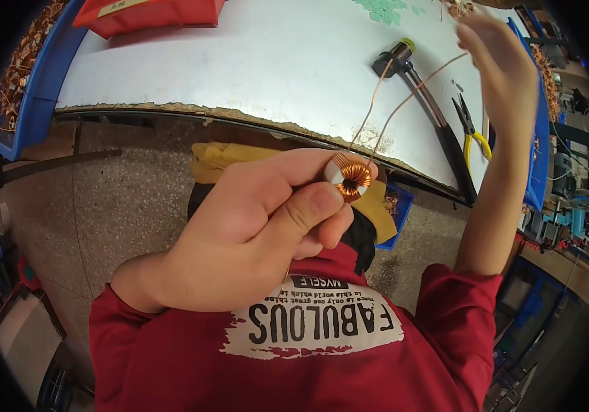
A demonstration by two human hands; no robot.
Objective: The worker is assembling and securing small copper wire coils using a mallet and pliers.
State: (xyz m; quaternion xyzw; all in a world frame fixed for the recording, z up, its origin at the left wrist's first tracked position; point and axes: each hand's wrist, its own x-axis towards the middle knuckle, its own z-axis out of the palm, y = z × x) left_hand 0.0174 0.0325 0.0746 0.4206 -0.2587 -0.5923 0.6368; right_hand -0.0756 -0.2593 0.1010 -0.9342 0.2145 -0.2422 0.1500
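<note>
My left hand (260,213) pinches a small toroidal coil (351,180), a white-sided ring wound with copper wire, between thumb and fingers in front of my chest. Two copper wire leads rise from the coil. One lead (372,103) stands free, its end overlapping the hammer head. The longer lead (414,93) runs up and right to my right hand (500,65), which is raised over the table's right side. The fingers of that hand are closed at the lead's end; the fingertips are slightly blurred.
On the white table (253,72) lie a black-handled hammer (438,117), yellow-handled pliers (471,130) and green flakes (382,9). A red bin (150,17) stands at the far left. Blue trays of copper scraps flank the table, the left tray (40,89) nearest its corner. The table's front edge is chipped.
</note>
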